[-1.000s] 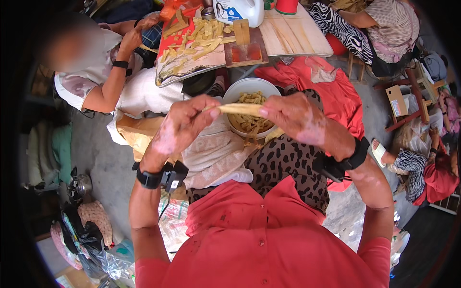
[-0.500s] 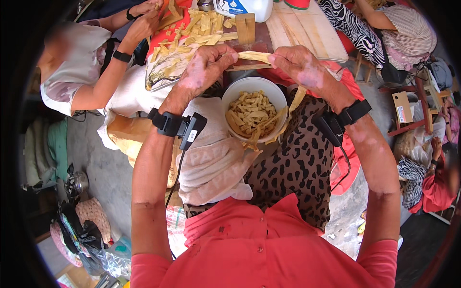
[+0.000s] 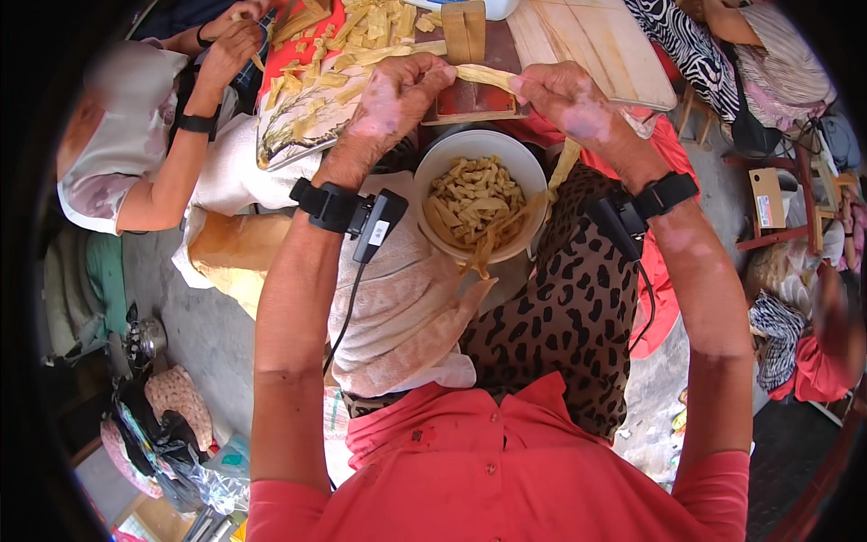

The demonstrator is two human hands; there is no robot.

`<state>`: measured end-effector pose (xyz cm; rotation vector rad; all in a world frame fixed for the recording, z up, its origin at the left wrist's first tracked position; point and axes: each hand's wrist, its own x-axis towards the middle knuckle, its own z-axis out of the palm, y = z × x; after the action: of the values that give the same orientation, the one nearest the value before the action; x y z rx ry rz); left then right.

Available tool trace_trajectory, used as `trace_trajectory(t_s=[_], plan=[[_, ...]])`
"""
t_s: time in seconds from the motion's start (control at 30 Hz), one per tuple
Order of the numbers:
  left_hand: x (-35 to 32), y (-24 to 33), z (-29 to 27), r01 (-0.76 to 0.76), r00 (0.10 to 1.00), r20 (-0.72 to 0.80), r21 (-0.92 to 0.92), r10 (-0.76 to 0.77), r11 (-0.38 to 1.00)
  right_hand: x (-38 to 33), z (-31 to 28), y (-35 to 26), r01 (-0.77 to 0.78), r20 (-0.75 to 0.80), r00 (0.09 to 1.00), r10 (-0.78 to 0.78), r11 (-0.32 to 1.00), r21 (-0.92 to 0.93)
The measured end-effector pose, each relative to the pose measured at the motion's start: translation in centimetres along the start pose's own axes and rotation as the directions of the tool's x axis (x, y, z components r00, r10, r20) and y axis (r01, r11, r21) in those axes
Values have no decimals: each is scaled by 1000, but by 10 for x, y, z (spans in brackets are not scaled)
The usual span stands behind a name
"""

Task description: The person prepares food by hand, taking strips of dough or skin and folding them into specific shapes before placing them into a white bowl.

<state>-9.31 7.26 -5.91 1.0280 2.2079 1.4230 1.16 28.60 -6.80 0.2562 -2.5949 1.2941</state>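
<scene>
Both my hands pinch a pale yellow strip (image 3: 486,76) that looks dried and flat, held stretched between them above a white bucket (image 3: 423,191). My left hand (image 3: 397,94) grips one end between thumb and fingers. The other side is gripped by my right hand (image 3: 567,101), and a long yellow length hangs down below that wrist. Many small folded or knotted yellow pieces (image 3: 477,194) fill the bucket between my knees, with longer strips draped over its near rim. Behind the strip stands an upright wooden block (image 3: 463,45) on a reddish-brown base.
A patterned tray (image 3: 280,135) and red surface carry loose yellow strips at the far left. A wooden board (image 3: 587,50) lies to the right. A co-worker (image 3: 135,135) sits at the left, holding a strip. A towel (image 3: 397,316) covers my left thigh.
The view has shifted a little, so the table things sit higher in it. My hands still stretch the strip, slightly farther out. The co-worker's hands at the left have moved left and lower.
</scene>
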Motion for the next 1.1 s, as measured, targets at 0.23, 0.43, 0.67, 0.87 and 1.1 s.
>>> trace_trajectory(t_s=[0.23, 0.43, 0.67, 0.87, 1.1], plan=[[-31, -13, -3, 233, 969, -71, -68, -237, 970, -48, -7, -10, -113, -49, 993, 105, 974, -194], [-77, 5, 1, 406, 914, 122, -300, -387, 863, -97, 1, -63, -25, -28, 999, 26, 999, 35], [-131, 4, 25, 210, 973, 103, -7, -208, 978, -164, 37, -114, 128, 116, 985, -128, 992, 10], [-199, 52, 41, 226, 962, 186, -123, -201, 966, -206, 57, -144, 145, 144, 978, -149, 989, 34], [-245, 108, 56, -74, 916, 385, -103, 109, 992, -232, 63, -167, 103, 171, 979, -108, 994, 35]])
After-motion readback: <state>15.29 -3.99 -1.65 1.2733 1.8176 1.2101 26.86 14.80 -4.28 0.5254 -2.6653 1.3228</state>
